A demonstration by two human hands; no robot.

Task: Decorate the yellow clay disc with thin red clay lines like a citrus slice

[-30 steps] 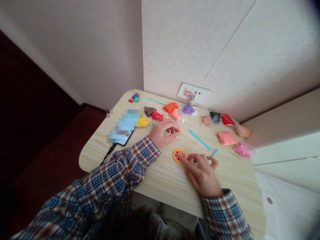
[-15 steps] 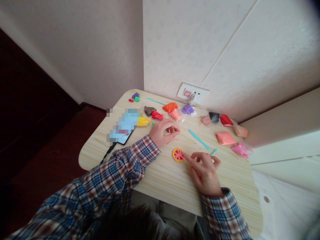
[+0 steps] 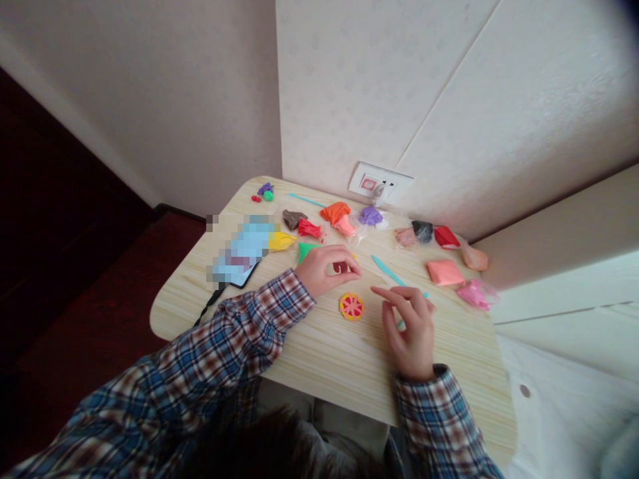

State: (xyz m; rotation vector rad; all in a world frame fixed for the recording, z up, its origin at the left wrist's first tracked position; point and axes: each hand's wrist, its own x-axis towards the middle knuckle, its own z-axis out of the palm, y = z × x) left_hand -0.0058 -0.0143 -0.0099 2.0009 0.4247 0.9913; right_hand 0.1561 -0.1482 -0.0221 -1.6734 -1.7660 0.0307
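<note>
Between the left hand [image 3: 324,269], thumb and forefinger brought together, and the right hand [image 3: 413,332], forefinger extended toward it — whether a blue-green tool [image 3: 401,324] is gripped there cannot be told — the round clay disc [image 3: 351,307] is left untouched, flat on the surface [image 3: 319,346].

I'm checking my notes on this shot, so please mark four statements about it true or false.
1. The round red-and-yellow piece lies on the table. True.
2. The right hand is pressing on that piece. False: its fingers are clear of it, off to the right.
3. The purple lump lies between the orange lump and the black lump. True.
4. The yellow lump lies at the table's right end. False: it is beside the phone, on the left.
</note>
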